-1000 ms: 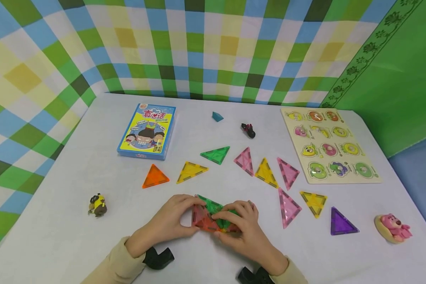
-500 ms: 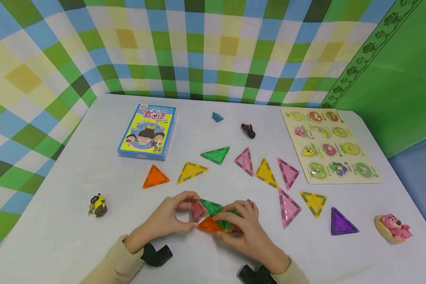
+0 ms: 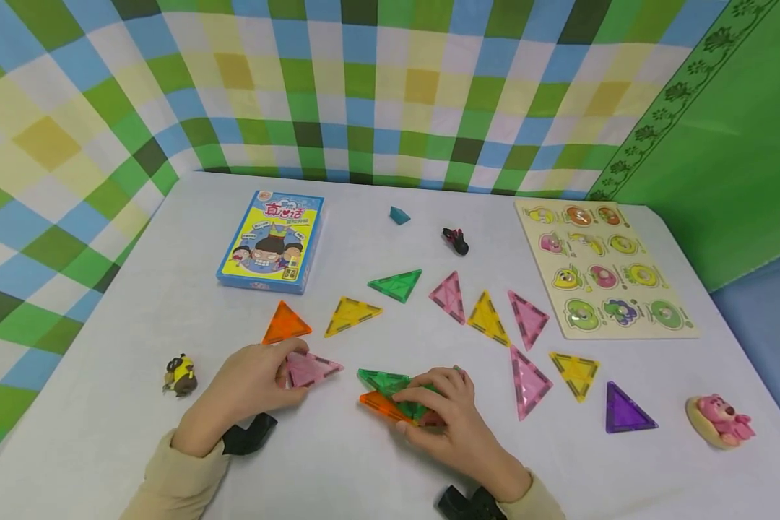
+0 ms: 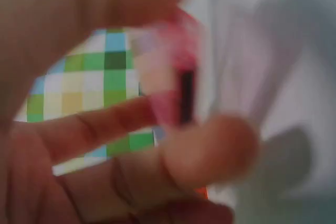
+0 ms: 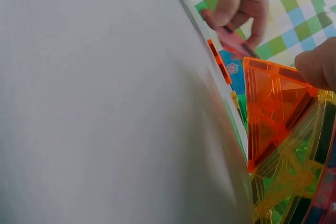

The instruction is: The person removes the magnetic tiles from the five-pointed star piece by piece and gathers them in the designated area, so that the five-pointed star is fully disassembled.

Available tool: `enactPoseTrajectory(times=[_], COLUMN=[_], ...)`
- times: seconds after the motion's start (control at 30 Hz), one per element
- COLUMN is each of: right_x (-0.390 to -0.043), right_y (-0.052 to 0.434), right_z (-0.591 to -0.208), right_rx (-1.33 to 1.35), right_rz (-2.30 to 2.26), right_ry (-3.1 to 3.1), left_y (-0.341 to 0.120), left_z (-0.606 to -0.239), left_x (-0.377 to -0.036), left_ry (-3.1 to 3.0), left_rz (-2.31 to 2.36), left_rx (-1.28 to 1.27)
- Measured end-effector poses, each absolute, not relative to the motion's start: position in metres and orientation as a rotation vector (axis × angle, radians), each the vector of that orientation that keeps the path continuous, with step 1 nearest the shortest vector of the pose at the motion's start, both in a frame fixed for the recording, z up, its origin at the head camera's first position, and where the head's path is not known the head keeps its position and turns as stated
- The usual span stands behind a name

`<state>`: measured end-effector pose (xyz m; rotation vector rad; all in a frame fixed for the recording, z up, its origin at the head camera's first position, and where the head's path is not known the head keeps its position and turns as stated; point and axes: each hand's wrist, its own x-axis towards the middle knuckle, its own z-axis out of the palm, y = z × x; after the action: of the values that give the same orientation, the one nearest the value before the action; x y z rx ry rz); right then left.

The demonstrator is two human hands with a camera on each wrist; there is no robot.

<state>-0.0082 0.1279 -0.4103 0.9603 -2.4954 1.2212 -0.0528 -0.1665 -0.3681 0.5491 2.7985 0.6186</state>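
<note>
My left hand [image 3: 250,379] pinches a pink triangular magnetic tile [image 3: 312,368] between thumb and fingers, left of the joined tiles. In the left wrist view the same pink tile [image 4: 184,45] is blurred, a dark magnet strip along its edge. My right hand [image 3: 445,419] grips a cluster of joined triangular magnetic tiles, its palm covering the right part. Out of the cluster's left side stick a green tile [image 3: 382,380] and an orange tile [image 3: 385,406], with a gap between their free ends. From the right wrist, the orange tile [image 5: 270,103] adjoins a yellow tile [image 5: 289,171].
Loose triangular tiles lie beyond the hands, including an orange tile [image 3: 286,323], a green tile [image 3: 396,284] and a purple tile [image 3: 630,408]. A card box [image 3: 269,242] and a fruit puzzle board [image 3: 555,307] stand farther back. Small figures include a pink bear [image 3: 721,419] and a yellow-brown one [image 3: 180,375].
My left hand has pulled the pink tile away from the cluster and carried it left, near the loose orange tile. My right hand keeps its grip in the same place.
</note>
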Motion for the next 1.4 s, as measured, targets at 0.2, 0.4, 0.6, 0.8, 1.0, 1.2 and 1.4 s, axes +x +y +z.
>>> enactPoseTrajectory(times=[0.2,0.4,0.6,0.8,1.0,1.2,1.4], right_x=[-0.01,-0.011,-0.012,-0.012,-0.01,-0.007,-0.007], right_y=[0.129,0.134,0.134,0.135,0.135,0.134,0.134], right_z=[-0.409,-0.408,-0.409,-0.409,-0.41,-0.409,-0.407], right_rx=[0.982,1.016,1.066,1.065,1.102,1.16,1.127], right_rz=[1.235,1.229,1.243,1.236,1.211,1.192,1.168], right_ry=[-2.491,-2.487,-2.468,-2.461,-2.453,-2.444,-2.471], left_y=[-0.17,-0.146,-0.109,-0.091,-0.08,-0.071,-0.072], left_z=[-0.367,-0.377,-0.389,-0.394,-0.403,-0.412,-0.413], left_x=[-0.052,-0.048,-0.032,-0.022,-0.017,-0.015,-0.017], left_ry=[2.724,2.636,2.489,2.511,2.487,2.42,2.137], left_rz=[0.597,1.056,1.189,1.325,1.465,1.672,1.961], left_rx=[0.467,0.73,0.897,0.854,0.914,0.793,0.427])
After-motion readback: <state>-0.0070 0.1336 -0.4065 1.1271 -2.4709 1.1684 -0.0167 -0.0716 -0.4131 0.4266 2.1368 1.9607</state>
